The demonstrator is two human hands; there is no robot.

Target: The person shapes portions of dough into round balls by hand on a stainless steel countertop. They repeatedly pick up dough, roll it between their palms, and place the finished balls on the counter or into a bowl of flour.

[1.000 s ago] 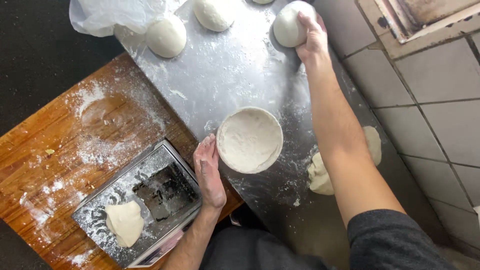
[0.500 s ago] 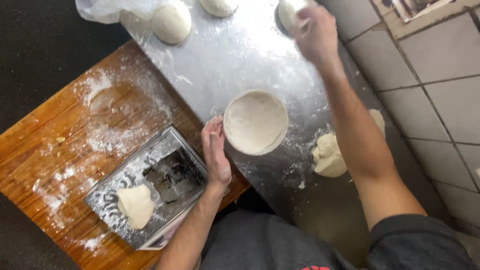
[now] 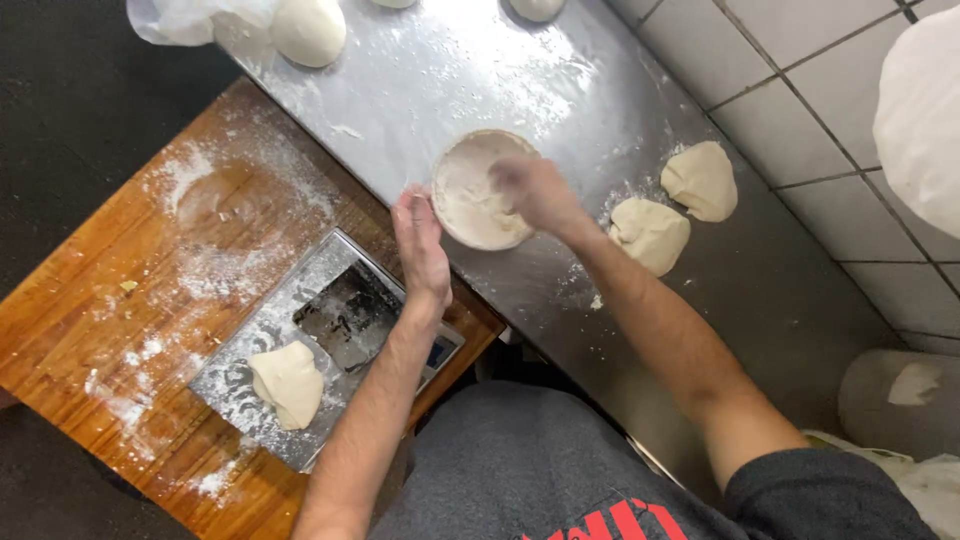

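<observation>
Two hands at flour bowl (image 3: 480, 190): R hand (image 3: 535, 190) inside, L hand (image 3: 420, 245) beside.

Both hands (image 3: 420, 245) forward, right (image 3: 535, 190) seemingly cupped.

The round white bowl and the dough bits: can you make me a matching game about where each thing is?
Things:
1. round white bowl of flour
2. flat pale dough piece
3. two lumpy pale dough pieces
4. smooth round dough ball

Places:
A. on the flour-dusted metal scale
B. at the top, beside the clear plastic bag
C. between the left hand and right hand
D. on the steel counter, near the tiled wall

Pairs: 1-C, 2-A, 3-D, 4-B
</observation>
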